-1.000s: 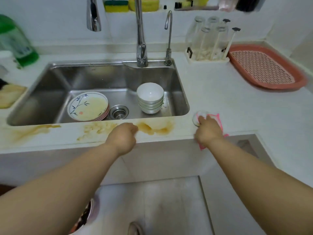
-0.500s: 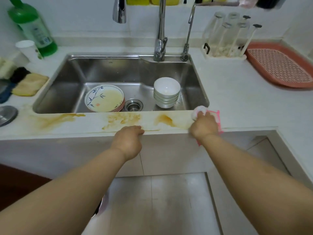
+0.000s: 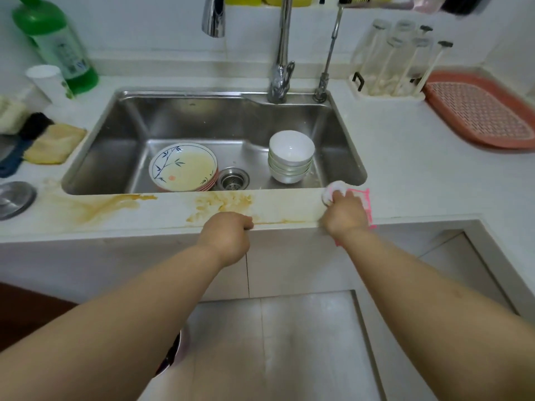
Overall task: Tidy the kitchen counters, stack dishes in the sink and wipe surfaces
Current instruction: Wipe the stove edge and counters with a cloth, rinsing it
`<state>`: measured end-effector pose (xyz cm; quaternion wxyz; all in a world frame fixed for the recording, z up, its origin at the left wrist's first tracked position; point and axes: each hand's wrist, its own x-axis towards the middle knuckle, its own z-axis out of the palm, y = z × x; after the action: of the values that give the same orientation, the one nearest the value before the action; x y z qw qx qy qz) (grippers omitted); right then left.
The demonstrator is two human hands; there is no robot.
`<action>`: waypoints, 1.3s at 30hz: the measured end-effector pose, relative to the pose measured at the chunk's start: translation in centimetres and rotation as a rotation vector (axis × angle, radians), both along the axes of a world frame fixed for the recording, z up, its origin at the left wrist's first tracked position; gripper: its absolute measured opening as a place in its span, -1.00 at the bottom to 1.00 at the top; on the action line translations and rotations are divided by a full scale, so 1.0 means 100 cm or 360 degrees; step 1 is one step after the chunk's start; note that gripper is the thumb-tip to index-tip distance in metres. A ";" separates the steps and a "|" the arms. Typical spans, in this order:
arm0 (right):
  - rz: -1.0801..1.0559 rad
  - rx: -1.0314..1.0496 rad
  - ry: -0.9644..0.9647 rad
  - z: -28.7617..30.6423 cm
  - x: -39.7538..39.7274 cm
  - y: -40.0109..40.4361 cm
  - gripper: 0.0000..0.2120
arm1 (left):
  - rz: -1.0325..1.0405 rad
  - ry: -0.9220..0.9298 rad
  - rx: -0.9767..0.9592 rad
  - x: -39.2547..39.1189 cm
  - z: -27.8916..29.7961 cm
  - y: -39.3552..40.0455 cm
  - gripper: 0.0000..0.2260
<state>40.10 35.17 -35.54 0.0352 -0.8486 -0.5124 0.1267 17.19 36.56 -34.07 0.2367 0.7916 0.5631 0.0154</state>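
My right hand (image 3: 344, 215) presses a pink and white cloth (image 3: 363, 199) onto the white counter strip (image 3: 283, 204) in front of the steel sink (image 3: 188, 123), at its right corner. My left hand (image 3: 227, 234) is curled over the counter's front edge, holding nothing. Yellow-brown stains (image 3: 223, 202) lie on the strip left of the cloth, with a larger smear (image 3: 98, 208) further left. Inside the sink sit stacked plates (image 3: 183, 166) with a bamboo pattern and a stack of white bowls (image 3: 291, 156).
A green bottle (image 3: 58, 44) and white cup (image 3: 47, 81) stand at the back left, with cloths (image 3: 53, 143) and a metal lid (image 3: 14, 199) below them. A glass rack (image 3: 396, 62) and orange tray (image 3: 477, 111) are at the right. Two taps (image 3: 282, 53) rise behind the sink.
My right hand has wiped the cloth over the stain beside it, which is now nearly gone. The view has shifted left. My left hand stays on the edge.
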 end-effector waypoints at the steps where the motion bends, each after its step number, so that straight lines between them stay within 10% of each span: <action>1: 0.0112 0.0019 0.0053 -0.001 -0.027 0.010 -0.47 | -0.0004 0.0003 0.0014 0.000 0.001 0.000 -0.61; 6: 0.0842 0.0208 0.0200 -0.010 -0.108 -0.002 -0.47 | -0.0052 0.0107 0.0061 0.000 0.005 -0.001 -0.57; 14: 0.0038 0.0031 0.0067 0.005 0.008 -0.010 -0.51 | 0.0053 0.0108 -0.0060 0.005 0.009 0.002 -0.59; 20: 0.0938 0.0184 0.0271 -0.015 -0.071 -0.018 -0.45 | 0.0165 0.0123 -0.0035 0.010 0.011 0.000 -0.62; 23: 0.0667 0.0441 0.0626 -0.010 -0.021 -0.039 -0.93 | 0.0211 0.0090 -0.0069 0.011 0.011 -0.001 -0.62; 29: 0.0163 0.0598 0.0372 0.003 0.018 -0.051 -0.91 | 0.0243 0.0022 -0.0085 0.010 0.010 0.000 -0.64; 35: 0.0757 0.0305 0.0371 -0.007 -0.077 -0.024 -0.66 | 0.0281 0.0043 -0.0086 0.011 0.011 0.005 -0.67; 39: 0.0216 0.0386 0.0974 -0.006 -0.002 -0.042 -0.87 | 0.0240 0.0090 -0.0089 0.012 0.012 0.003 -0.68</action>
<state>39.94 30.94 -36.16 0.2795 -0.7248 -0.5447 0.3159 18.41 36.81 -32.88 0.2409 0.7401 0.6278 -0.0048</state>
